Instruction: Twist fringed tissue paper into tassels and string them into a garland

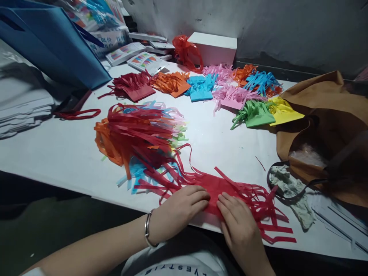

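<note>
1. Brown bag (324, 111) slumped open at right of table (224, 145), crinkled clear plastic (306, 155) inside; blue bag (51, 42) far left, contents unseen.
2. Red fringed sheet (214, 186) flat at near table edge, long axis left to right, cut strips splaying toward both ends; pressed under left hand (179, 209) and right hand (238, 222), fingers (198, 199) flat, close together, gripping nothing.
3. White table strewn with coloured fringed stacks (201, 88); grey wall (258, 23) behind.

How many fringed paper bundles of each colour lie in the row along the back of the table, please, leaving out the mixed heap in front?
Dark red bundle: 1
Orange bundles: 2
Blue bundles: 2
Pink bundles: 2
Green bundle: 1
Yellow bundle: 1
Total: 9
Orange strips by the right-hand blue one are too hidden to count.
</note>
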Demonstrator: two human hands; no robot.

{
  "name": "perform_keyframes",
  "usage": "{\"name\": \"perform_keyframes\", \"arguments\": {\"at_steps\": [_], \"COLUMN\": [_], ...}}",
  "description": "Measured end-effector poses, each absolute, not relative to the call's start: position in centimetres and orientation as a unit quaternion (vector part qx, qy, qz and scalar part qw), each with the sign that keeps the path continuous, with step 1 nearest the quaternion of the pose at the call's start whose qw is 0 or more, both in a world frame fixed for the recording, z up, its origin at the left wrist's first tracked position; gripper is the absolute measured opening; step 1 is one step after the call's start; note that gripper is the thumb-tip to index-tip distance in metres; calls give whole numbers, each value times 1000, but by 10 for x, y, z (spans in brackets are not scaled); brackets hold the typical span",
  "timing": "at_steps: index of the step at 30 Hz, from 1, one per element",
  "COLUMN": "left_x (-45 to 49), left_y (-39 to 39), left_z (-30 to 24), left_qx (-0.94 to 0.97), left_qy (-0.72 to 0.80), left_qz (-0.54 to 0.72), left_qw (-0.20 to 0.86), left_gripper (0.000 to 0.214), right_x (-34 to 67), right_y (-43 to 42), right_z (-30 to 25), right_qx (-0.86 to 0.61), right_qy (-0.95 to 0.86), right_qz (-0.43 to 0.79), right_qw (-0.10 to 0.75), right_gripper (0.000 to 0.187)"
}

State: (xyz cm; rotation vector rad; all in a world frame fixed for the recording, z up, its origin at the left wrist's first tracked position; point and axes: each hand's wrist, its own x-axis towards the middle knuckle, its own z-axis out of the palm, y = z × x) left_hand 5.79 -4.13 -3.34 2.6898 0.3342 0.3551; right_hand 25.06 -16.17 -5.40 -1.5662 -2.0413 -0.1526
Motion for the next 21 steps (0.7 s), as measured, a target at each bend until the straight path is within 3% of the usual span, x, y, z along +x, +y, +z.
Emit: {"name": "perform_keyframes", "arguments": {"at_steps": [2,5,9,12,15,18,21], "left_x": [61,67,85,99,105,103,97], "left_y": [-38,-30,-22,-17,-12,-10,-11], "left_z": [-35,-31,-28,-27,-26,-25,-23], "left_qx": [957,951,944,934,923,920,920], "left_qy": [151,230,308,336,353,356,366], "left_qz": [122,77,4,-62,-98,-101,-24], "left_qw": [214,192,119,106,115,129,140], "left_gripper": [24,18,16,13,15,18,12], "right_x": [258,262,256,250,243,237,236], "right_y": [-164,-159,-143,-137,-138,-139,-138], "right_z": [-50,-48,-47,-41,-35,-40,-51], "right_qx": [-607,-665,-758,-799,-769,-676,-651], "right_qy": [-736,-674,-610,-570,-588,-687,-714], "right_qz": [-10,16,-45,-113,-159,-108,-81], "right_qw": [300,320,226,156,195,244,243], "right_gripper": [33,12,19,10,18,22,22]}}
